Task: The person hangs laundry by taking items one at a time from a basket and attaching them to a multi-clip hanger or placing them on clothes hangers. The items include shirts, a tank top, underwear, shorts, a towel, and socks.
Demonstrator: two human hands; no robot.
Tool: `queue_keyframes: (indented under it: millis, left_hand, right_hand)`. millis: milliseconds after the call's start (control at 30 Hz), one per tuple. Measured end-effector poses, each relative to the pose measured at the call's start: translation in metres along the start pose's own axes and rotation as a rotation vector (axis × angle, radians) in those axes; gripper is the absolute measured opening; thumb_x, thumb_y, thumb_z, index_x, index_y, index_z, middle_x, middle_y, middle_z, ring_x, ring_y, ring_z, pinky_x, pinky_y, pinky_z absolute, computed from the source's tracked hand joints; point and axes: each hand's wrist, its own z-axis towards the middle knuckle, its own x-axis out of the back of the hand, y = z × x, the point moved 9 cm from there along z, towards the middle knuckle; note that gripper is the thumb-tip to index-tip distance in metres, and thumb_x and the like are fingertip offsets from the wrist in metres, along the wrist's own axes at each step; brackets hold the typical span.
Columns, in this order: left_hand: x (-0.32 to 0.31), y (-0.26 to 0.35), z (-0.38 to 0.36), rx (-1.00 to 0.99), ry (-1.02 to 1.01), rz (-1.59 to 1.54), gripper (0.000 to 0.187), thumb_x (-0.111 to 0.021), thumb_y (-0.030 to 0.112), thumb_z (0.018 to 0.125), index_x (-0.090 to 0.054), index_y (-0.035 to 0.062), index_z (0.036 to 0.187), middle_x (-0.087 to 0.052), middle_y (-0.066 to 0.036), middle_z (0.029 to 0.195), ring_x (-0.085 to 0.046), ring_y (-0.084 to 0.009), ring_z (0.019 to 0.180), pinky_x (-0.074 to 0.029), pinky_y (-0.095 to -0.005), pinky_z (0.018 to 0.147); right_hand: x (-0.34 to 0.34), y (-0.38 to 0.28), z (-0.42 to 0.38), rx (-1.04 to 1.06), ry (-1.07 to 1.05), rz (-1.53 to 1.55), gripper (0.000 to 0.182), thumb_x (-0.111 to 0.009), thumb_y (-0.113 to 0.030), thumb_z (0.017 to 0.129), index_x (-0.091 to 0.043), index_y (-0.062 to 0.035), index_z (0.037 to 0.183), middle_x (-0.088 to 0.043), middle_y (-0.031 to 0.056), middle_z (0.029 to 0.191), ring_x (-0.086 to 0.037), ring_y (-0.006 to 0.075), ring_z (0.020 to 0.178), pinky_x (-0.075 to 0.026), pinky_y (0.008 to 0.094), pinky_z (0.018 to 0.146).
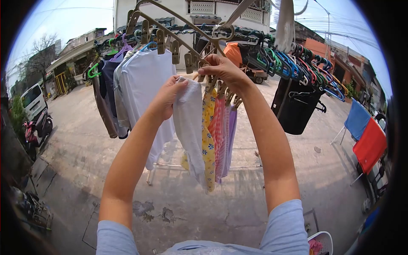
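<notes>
A: What is the left hand (169, 95) doing?

B: Its thumb and fingers pinch the top edge of a small white cloth (189, 123). Held at that edge, the cloth hangs down in front, close to the clips.

A: And the right hand (227, 73)?

B: Curled at the lower edge of a brown clip hanger (182, 21), gripping one clip (201, 78) between thumb and fingers. That probably steadies it near the cloth. I can't tell whether its jaws bite the fabric.

A: What hangs just beside?

B: A yellow floral cloth (208, 144), then a pink patterned one (219, 136) and a lavender one (232, 127). They hang from clips side by side, which likely saves room while letting air between them.

A: Anything farther left?

B: A white sleeveless top (146, 80) among other garments on hangers, apparently hung that way to keep its shape. Plastic hangers (290, 67) crowd together on the right.
</notes>
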Motion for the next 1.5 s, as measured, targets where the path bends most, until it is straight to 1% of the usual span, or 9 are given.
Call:
queue_keyframes:
  millis: [567, 767, 800, 900, 1067, 1200, 1267, 1333, 1500]
  left_hand:
    - [-0.031, -0.01, 0.018, 0.002, -0.037, 0.009, 0.016, -0.052, 0.025, 0.091, -0.046, 0.0146, 0.101, -0.057, 0.0, 0.093, -0.056, -0.0102, 0.082, -0.051, -0.0272, 0.066]
    - [-0.019, -0.006, 0.007, -0.079, -0.103, 0.327, 0.042, -0.063, 0.031, 0.083, -0.047, 0.0112, 0.116, -0.057, -0.003, 0.101, -0.056, -0.0116, 0.091, -0.048, -0.0267, 0.076]
    - [-0.021, -0.008, -0.008, -0.077, -0.137, 0.431, 0.048, -0.065, 0.031, 0.08, -0.046, 0.0112, 0.119, -0.057, -0.004, 0.103, -0.055, -0.0124, 0.093, -0.047, -0.0284, 0.077]
    - [0.001, -0.04, -0.034, -0.014, -0.202, 0.578, 0.064, -0.069, 0.03, 0.076, -0.04, 0.009, 0.129, -0.056, -0.008, 0.111, -0.053, -0.0167, 0.105, -0.041, -0.0308, 0.089]
    - [0.102, -0.119, -0.065, 0.031, 0.001, 0.399, 0.051, -0.047, 0.043, 0.089, -0.041, 0.0126, 0.13, -0.054, -0.004, 0.116, -0.049, -0.0134, 0.108, -0.036, -0.0299, 0.09]
    - [0.261, -0.287, -0.119, 0.293, 0.374, 0.209, 0.042, -0.048, 0.037, 0.088, -0.045, 0.0165, 0.124, -0.053, -0.002, 0.123, -0.047, -0.0131, 0.113, -0.033, -0.0296, 0.091]
    - [0.326, -0.391, -0.178, 0.458, 0.289, 0.145, 0.041, -0.05, 0.033, 0.086, -0.047, 0.0168, 0.123, -0.052, 0.0, 0.124, -0.047, -0.0116, 0.111, -0.034, -0.0278, 0.088]
    - [0.335, -0.449, -0.267, 0.806, 0.459, 0.132, 0.041, -0.051, 0.036, 0.085, -0.047, 0.022, 0.124, -0.054, 0.005, 0.122, -0.05, -0.0053, 0.104, -0.037, -0.0248, 0.078]
    - [0.277, -0.51, -0.43, 1.063, 0.543, 0.097, 0.039, -0.049, 0.03, 0.085, -0.048, 0.0202, 0.123, -0.057, 0.006, 0.115, -0.054, -0.0065, 0.092, -0.039, -0.0276, 0.073]
  right_hand:
    - [0.01, 0.01, -0.011, 0.026, 0.156, -0.076, 0.037, -0.074, -0.028, 0.073, -0.055, -0.0057, 0.096, -0.058, 0.0016, 0.086, -0.053, 0.0108, 0.083, -0.037, 0.0239, 0.074]
    - [0.022, -0.009, -0.058, 0.224, 0.547, -0.757, 0.064, -0.07, -0.045, 0.075, -0.047, -0.0013, 0.117, -0.052, 0.0141, 0.111, -0.05, 0.0225, 0.108, -0.039, 0.0345, 0.092]
    - [0.019, -0.012, -0.08, 0.254, 0.582, -0.727, 0.056, -0.066, -0.044, 0.077, -0.051, -0.0022, 0.111, -0.049, 0.0153, 0.117, -0.046, 0.0314, 0.11, -0.037, 0.0366, 0.093]
    - [0.004, -0.014, -0.162, 0.399, 0.658, -0.667, 0.04, -0.061, -0.03, 0.082, -0.052, -0.0008, 0.108, -0.052, 0.0152, 0.111, -0.049, 0.0302, 0.106, -0.039, 0.0361, 0.091]
    - [-0.045, 0.091, -0.326, -0.248, 0.569, -0.411, 0.024, -0.057, -0.02, 0.083, -0.056, -0.001, 0.099, -0.055, 0.0113, 0.103, -0.055, 0.0238, 0.093, -0.045, 0.033, 0.081]
    - [-0.11, 0.171, -0.494, -0.612, 0.514, -0.282, 0.023, -0.055, -0.02, 0.085, -0.058, -0.0027, 0.099, -0.06, 0.0114, 0.094, -0.058, 0.0225, 0.087, -0.045, 0.0329, 0.077]
    - [-0.133, 0.174, -0.572, -0.759, 0.526, -0.232, 0.023, -0.056, -0.022, 0.085, -0.058, -0.0042, 0.101, -0.061, 0.0096, 0.095, -0.058, 0.0206, 0.089, -0.045, 0.0326, 0.077]
    - [-0.143, 0.154, -0.642, -0.886, 0.638, -0.169, 0.024, -0.055, -0.022, 0.086, -0.058, -0.005, 0.102, -0.063, 0.0088, 0.095, -0.059, 0.0197, 0.089, -0.045, 0.032, 0.077]
    - [-0.118, 0.099, -0.805, -0.938, 1.046, -0.08, 0.022, -0.054, -0.02, 0.087, -0.058, -0.0039, 0.101, -0.062, 0.0041, 0.085, -0.057, 0.0109, 0.076, -0.046, 0.0266, 0.065]
